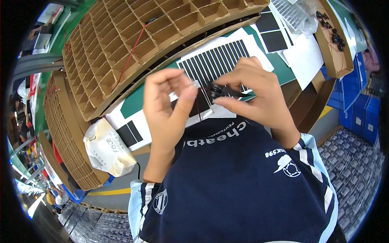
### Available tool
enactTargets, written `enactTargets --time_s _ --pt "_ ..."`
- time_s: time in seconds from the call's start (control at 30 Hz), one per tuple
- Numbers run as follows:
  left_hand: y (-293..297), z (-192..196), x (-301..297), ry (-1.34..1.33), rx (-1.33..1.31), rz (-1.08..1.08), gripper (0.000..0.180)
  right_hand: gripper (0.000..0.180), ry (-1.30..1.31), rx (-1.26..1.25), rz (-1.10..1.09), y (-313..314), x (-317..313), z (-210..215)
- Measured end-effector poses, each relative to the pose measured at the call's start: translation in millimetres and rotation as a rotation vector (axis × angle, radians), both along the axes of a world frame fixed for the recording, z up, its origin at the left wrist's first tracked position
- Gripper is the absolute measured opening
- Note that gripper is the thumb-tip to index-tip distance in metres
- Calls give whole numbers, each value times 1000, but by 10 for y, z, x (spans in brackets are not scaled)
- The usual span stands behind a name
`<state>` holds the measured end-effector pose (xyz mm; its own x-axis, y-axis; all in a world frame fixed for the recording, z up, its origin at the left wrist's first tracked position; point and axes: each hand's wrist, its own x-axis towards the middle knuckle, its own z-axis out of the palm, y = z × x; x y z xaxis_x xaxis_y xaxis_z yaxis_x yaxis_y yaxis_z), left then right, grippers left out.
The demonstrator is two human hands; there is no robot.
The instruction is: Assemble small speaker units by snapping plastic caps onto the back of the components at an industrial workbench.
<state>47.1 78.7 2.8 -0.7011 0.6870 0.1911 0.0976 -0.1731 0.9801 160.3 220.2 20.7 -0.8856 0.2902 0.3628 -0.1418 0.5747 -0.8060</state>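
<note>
Above the table, my right hand (257, 91) pinches a small black round part (215, 90) between thumb and fingers. A short black strip (237, 94) extends from the part beneath those fingers; whether it is stuck on cannot be told. Close on its left, my left hand (170, 101) has thumb and forefinger closed on a small whitish piece (196, 84), perhaps the end of a thin wire. A dark red wire (198, 108) hangs below it. Under both hands lies a white sheet (263, 60) with rows of black strips (214, 58).
A large cardboard divider grid (133, 44) fills the far left, a red wire (131, 56) across it. Right stands a cardboard tray (330, 52) with small black parts (336, 37). A white bag (107, 148) sits at the left edge. Clear plastic packaging (298, 16) lies far right.
</note>
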Motion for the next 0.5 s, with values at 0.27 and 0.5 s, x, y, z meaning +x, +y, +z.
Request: enactTargets --time_s 0.27,0.5 --pt "48 195 138 -393 -184 -138 33 26 47 191 -51 -132 -109 -24" --pt "7 75 101 -543 -26 -130 25 18 -79 3 5 -22 -66 -24"
